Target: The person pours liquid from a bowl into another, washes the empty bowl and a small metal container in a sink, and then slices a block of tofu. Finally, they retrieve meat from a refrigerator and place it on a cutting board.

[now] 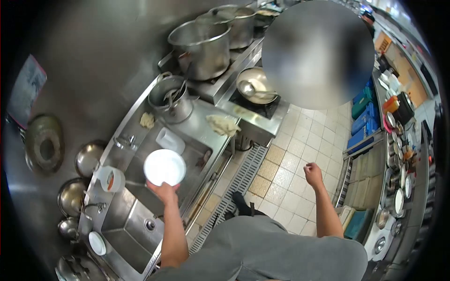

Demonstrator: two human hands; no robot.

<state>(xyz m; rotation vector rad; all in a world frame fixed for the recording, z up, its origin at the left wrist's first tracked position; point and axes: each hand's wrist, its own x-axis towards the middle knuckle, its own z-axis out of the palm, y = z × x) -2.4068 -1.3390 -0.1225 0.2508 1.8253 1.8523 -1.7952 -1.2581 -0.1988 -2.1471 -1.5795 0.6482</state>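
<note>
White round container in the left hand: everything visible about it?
The white round container looks like smooth plastic, with a circular rim and plain, bright white face; whether that is bare interior or contents is unclear. The left hand grips its near edge, holding it above the sink. No handle or markings show.

Before us and to our left lies a sink; our left hand has a bowl above its far basin, just beside a jug. Beyond, a pot stands on the worktop, with a cloth to its right near the edge. Farther back sits a stockpot, another behind it; to their right, a wok with a ladle inside rests on a stove. Our right hand is over the floor.
</note>
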